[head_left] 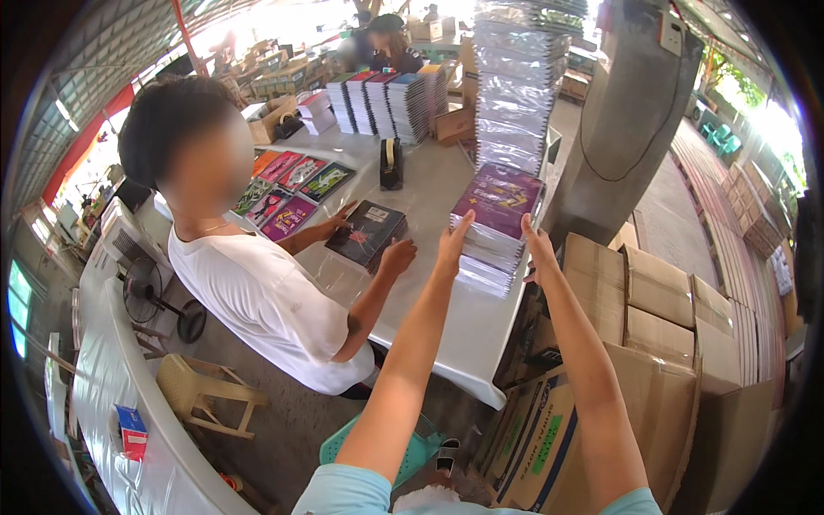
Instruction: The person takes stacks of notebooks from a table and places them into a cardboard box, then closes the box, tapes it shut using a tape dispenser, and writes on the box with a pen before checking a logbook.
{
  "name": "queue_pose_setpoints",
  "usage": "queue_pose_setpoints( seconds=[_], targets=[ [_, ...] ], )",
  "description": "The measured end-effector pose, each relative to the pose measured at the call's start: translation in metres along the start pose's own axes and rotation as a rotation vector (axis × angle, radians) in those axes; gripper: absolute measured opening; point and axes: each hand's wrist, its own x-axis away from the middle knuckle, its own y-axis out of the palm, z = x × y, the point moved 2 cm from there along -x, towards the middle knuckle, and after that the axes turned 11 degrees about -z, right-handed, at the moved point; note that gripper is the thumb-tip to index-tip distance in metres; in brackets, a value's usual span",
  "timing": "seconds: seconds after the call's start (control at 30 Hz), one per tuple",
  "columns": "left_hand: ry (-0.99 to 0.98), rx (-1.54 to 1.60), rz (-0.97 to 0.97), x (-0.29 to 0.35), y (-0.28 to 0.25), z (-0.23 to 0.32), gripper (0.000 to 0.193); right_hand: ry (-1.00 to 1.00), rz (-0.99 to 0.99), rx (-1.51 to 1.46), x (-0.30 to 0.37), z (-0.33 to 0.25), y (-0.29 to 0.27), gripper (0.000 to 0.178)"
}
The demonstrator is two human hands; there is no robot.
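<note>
We see a short stack of wrapped notebooks [496, 225] with a purple cover on top, sitting at the near right edge of the white table [429, 193], just in front of a much taller wrapped pile [518, 81]. Its long axis runs away from us, slightly tilted left, the far short end pointing toward the tall pile. Our left hand [452, 243] lies flat and open against the stack's left side, fingers straight and pointing up. Our right hand [538, 245] is open against its right side, so the stack sits between both palms. Across the table, another person's hands [396, 255] press on a dark notebook bundle [367, 233].
</note>
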Motion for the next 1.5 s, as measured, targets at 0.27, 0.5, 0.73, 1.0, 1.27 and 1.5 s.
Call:
queue_pose_setpoints(
  seconds=[0.27,0.5,0.73,1.0,1.27,1.5],
  targets=[
    [0.008,-0.067,0.172,0.011,-0.022,-0.017,0.094,0.063,-0.124,-0.216,-0.035,-0.005,0.028,0.084],
    [-0.45,0.944,0.029,0.139,-0.007,-0.046,0.074,0.249,-0.275,-0.129,0.048,0.011,-0.034,0.059],
    [-0.097,0.79,-0.459,0.224,0.052,-0.023,0.064,0.156,-0.417,-0.328,0.161,0.018,-0.07,0.045],
    [0.426,0.157,-0.434,0.359,0.236,0.144,0.068,-0.333,-0.575,-0.774,0.306,0.0,-0.188,0.045],
    [0.268,0.514,-0.745,0.464,0.29,0.099,0.054,-0.705,0.116,-0.193,0.594,0.015,-0.388,0.05],
    [0.049,0.745,-0.77,0.563,0.32,0.086,0.05,-0.457,0.604,0.217,0.696,0.153,-0.543,0.076]
  ],
)
